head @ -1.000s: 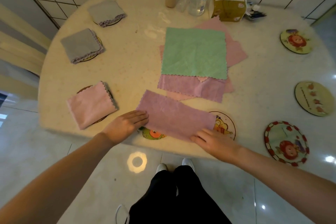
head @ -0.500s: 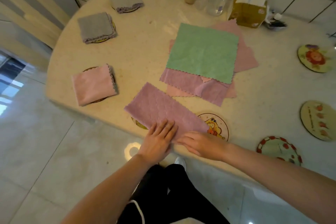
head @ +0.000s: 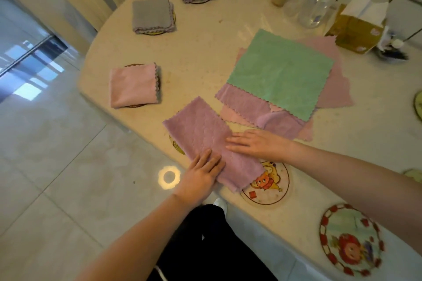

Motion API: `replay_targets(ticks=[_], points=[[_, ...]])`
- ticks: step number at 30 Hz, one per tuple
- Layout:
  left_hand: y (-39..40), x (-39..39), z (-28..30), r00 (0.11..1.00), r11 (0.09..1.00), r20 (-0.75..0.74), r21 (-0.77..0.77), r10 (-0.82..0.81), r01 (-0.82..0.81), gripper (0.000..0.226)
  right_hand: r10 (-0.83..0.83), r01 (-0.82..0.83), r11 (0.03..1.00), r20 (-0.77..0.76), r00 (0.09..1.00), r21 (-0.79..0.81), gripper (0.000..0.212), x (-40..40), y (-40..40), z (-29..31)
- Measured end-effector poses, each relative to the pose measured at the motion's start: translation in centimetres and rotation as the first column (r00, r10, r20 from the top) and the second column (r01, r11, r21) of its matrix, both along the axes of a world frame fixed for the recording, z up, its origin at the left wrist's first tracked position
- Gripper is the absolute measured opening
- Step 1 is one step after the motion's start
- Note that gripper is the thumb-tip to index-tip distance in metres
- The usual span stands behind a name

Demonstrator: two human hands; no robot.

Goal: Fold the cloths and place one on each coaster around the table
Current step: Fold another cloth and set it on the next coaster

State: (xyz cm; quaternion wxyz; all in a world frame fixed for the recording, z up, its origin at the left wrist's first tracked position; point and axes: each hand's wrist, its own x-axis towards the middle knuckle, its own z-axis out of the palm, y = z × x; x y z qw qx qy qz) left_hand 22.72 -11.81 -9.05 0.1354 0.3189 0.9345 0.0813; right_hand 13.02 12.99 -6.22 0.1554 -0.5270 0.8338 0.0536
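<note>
The purple cloth (head: 212, 141), folded in half, lies under both flat hands: left hand (head: 201, 174) at 6 o'clock, right hand (head: 258, 142) at 3 o'clock, its near end overhanging the table (head: 201, 52) edge.

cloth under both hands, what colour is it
Purple, folded into a strip; the head view shows it.

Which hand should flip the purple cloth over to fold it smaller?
Probably the left hand. It lies flat on the purple cloth near the end by the table edge, so it could lift that end over. The right hand presses the cloth's middle, well placed to hold the fold line.
</note>
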Motion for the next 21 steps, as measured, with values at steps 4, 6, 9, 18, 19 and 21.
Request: replay_targets(ticks=[4, 6, 9, 18, 19, 21], points=[[-1.5, -0.6, 1.1, 0.966, 0.916, 0.235, 0.354, 0.106, -0.187, 0.050, 0.012, -0.012, 0.999, -0.004, 1.000, -0.031, 0.077, -0.4, 0.4, -0.5], [-1.9, -1.2, 2.9, 0.890, 0.800, 0.411, 0.458, 0.197, -0.388, 0.038, -0.073, 0.084, 0.993, 0.119, 0.990, -0.087, 0.074, -0.7, 0.1, -0.3], [-2.3, -3.1, 3.9, 0.682, 0.512, 0.623, 0.471, 0.383, -0.718, 0.026, -0.340, 0.439, 0.884, 0.427, 0.838, -0.158, 0.048, -1.3, -1.5, 1.4], [-4.9, -7.9, 3.6, 0.002, -0.233, 0.999, 0.014, 0.052, -0.972, 0.034, -0.700, 0.920, 0.382, 0.622, 0.349, -0.087, 0.036, -6.4, -9.5, -1.1], [-4.8, -7.9, 3.5, -0.004, -0.240, 0.999, 0.008, 0.050, -0.971, 0.035, -0.719, 0.918, 0.388, 0.598, 0.355, -0.079, 0.036, -6.4, -9.6, -1.2], [-4.8, -7.8, 3.1, -0.014, -0.252, 0.998, 0.000, 0.056, -0.968, 0.036, -0.729, 0.917, 0.391, 0.580, 0.363, -0.082, 0.035, -6.3, -9.9, -1.5]])
